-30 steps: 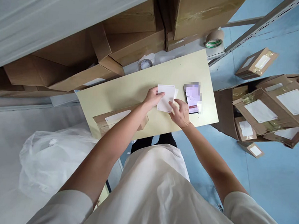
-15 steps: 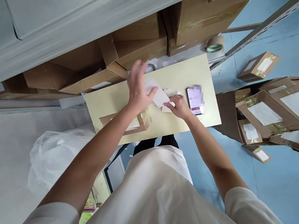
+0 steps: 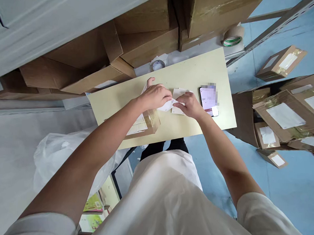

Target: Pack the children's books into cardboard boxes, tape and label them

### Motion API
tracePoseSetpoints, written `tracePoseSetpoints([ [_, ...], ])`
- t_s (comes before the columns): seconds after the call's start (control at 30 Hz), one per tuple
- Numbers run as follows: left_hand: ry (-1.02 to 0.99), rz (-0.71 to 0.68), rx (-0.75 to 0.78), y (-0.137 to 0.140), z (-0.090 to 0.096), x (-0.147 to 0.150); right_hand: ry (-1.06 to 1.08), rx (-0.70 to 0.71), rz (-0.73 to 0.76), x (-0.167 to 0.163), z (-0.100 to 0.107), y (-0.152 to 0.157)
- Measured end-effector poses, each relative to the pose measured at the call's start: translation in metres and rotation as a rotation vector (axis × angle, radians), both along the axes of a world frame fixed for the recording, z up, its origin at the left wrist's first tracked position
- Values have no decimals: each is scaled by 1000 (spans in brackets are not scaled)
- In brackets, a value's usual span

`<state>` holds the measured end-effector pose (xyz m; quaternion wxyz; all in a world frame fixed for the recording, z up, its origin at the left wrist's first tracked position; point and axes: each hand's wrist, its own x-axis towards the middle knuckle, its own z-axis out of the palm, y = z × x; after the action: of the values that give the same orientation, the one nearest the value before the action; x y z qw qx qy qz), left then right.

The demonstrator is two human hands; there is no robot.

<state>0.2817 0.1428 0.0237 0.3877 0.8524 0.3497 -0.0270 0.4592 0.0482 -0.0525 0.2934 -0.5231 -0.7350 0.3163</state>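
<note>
A white paper label (image 3: 165, 106) is stretched between my hands above the cream table. My left hand (image 3: 156, 95) is closed at the label's upper right part, fingertips pinched near its corner. My right hand (image 3: 189, 104) pinches the same corner from the right, its thumb and fingers pressed together. Part of the label is hidden beneath my left hand. More white labels (image 3: 178, 93) lie on the table under my right hand. A taped cardboard box (image 3: 153, 121) with papers on top lies beneath my left forearm.
A phone (image 3: 208, 101) lies on the cream table (image 3: 212, 71) to the right. Behind stand a tape roll (image 3: 158, 65), a brown tape roll (image 3: 233, 36) and open cardboard boxes (image 3: 90, 80). Labelled parcels (image 3: 286, 113) fill a large carton at right. A clear plastic bag (image 3: 52, 157) is at left.
My left hand has come down and right from its raised, open pose and closed at the label's corner by my right hand. The view has shifted slightly.
</note>
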Motion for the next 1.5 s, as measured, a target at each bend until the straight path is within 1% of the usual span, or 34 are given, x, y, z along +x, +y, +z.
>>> tracePoseSetpoints([
  [0.1, 110, -44, 47, 1, 1, 1, 23, -1, 10, -1, -2, 0],
  [0.2, 155, -47, 63, 2, -2, 1, 24, 1, -1, -1, -3, 1],
  [0.37, 140, -3, 47, 9, -9, -4, 60, -7, 9, 3, -1, 1],
  [0.47, 114, 5, 32, 14, -8, -5, 108, -18, 0, 6, -2, 0],
  [0.6, 71, -20, 32, 18, -5, -5, 149, -98, -52, 8, -6, 1],
  [0.73, 33, 56, 60, 24, -6, -10, 92, -135, -93, 11, -19, -1],
  [0.83, -18, 163, 59, 31, -10, -19, 71, -132, -69, 18, -28, -10],
  [0.9, -53, 228, 42, 34, -10, -25, 41, -129, -35, 23, -28, -18],
  [0.97, -84, 267, 6, 33, -7, -28, 23, -124, 5, 27, -19, -25],
  [1.03, -126, 288, -40, 26, -1, -28, 77, -122, -3, 25, 1, -30],
  [1.13, -226, 312, -120, 5, 17, -28, 288, -148, -115, 6, 39, -30],
  [1.23, -296, 342, -193, -23, 44, -37, 469, -216, -236, -28, 74, -29],
  [1.3, -307, 373, -251, -44, 63, -55, 522, -252, -297, -51, 89, -32],
  [1.37, -328, 444, -323, -66, 77, -82, 548, -258, -335, -69, 100, -38],
  [1.43, -390, 563, -389, -91, 84, -112, 559, -247, -353, -81, 108, -46],
  [1.5, -502, 701, -444, -116, 83, -138, 510, -213, -361, -92, 116, -57],
])
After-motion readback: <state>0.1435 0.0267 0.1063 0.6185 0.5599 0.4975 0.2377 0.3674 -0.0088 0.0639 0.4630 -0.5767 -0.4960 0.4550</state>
